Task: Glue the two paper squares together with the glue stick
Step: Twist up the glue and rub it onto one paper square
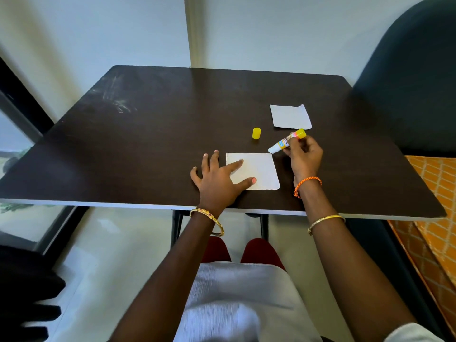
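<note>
Left hand (217,180) lies flat, pinning near paper square (256,170); right hand (302,154) pinches uncapped glue stick (286,141): spread evenly out to the edges, keeping the sheet pressed down.

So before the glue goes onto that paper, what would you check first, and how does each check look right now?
1. Cap off: ok, the yellow cap stands apart on the table.
2. Near paper square held down: ok, the left hand presses its left part with straight fingers.
3. Glue stick gripped: ok, the right hand holds it, white tip toward the near square.
4. Glue wound out: cannot tell.
5. Far paper square ready: ok, lying apart, untouched.
</note>
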